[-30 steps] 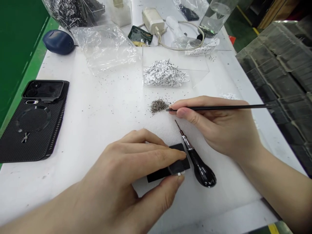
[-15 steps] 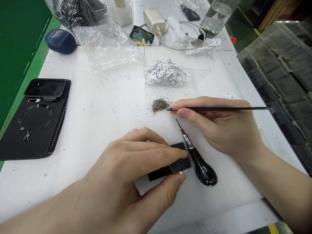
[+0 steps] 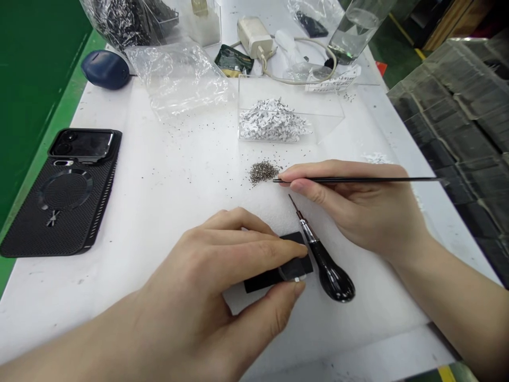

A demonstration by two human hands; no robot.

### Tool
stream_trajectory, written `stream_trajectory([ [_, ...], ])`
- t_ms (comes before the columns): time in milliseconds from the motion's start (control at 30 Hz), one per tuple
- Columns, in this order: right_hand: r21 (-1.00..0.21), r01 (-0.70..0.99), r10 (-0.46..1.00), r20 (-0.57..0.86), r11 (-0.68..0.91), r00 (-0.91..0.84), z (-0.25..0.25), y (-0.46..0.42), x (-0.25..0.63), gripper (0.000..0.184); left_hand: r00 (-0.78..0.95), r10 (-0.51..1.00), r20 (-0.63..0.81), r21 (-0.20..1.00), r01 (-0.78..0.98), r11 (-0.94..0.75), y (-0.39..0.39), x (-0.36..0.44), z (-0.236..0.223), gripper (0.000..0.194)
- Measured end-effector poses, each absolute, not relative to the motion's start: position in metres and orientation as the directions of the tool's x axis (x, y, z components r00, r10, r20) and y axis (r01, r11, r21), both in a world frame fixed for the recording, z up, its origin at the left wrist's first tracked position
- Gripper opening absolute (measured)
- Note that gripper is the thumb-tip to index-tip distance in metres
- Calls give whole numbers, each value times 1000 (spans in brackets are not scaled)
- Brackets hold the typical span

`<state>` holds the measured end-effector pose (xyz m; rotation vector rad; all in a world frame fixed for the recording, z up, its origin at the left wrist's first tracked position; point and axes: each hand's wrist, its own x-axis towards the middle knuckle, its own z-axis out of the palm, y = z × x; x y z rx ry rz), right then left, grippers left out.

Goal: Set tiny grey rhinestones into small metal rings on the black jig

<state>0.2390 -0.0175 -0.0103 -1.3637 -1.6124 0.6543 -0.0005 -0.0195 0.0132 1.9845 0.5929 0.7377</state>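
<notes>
My left hand (image 3: pixel 214 270) is closed, thumb and fingers gripping a small dark piece (image 3: pixel 291 269) with a white bit at its edge. Beneath that piece lies a flat black block (image 3: pixel 255 283), partly covered by the fingers. In my right hand (image 3: pixel 350 207) is a pair of thin black tweezers (image 3: pixel 369 180), held level. Their tips point left, at the right edge of a heap of tiny metal screws (image 3: pixel 262 172). Between the hands lies a screwdriver (image 3: pixel 334 276) with a black bulb handle, its shaft angled toward the heap.
A clear box (image 3: pixel 242 132) holds small white pieces (image 3: pixel 274 121) behind the screws. At left lie a black-cased phone (image 3: pixel 63 196) and a dark blue rounded object (image 3: pixel 105 69). Plastic bags (image 3: pixel 178 79), a charger (image 3: pixel 254 37) and a glass of water (image 3: pixel 358 32) stand at the back.
The whole view has shifted slightly, the objects at left appearing a little farther right. Both hands keep nearly the same pose, and the tweezer tips stay beside the screw heap.
</notes>
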Motion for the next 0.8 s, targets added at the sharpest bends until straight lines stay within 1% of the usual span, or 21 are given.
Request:
stream_trajectory([
  [167, -838, 487, 958, 286, 246, 9, -9, -18, 239, 19, 694, 665, 274, 874, 108, -473, -19, -1, 12, 31],
  [367, -845, 473, 959, 285, 248, 6, -10, -17, 239, 18, 715, 651, 255, 870, 125, -478, -20, -2, 14, 28],
  [700, -845, 483, 963, 270, 229, 14, -10, -17, 238, 18, 709, 651, 271, 878, 95, -469, -19, 2, 13, 31],
  [800, -851, 472, 965, 262, 229, 5, -11, -16, 239, 15, 709, 653, 267, 871, 112, -478, -19, 0, 11, 29],
])
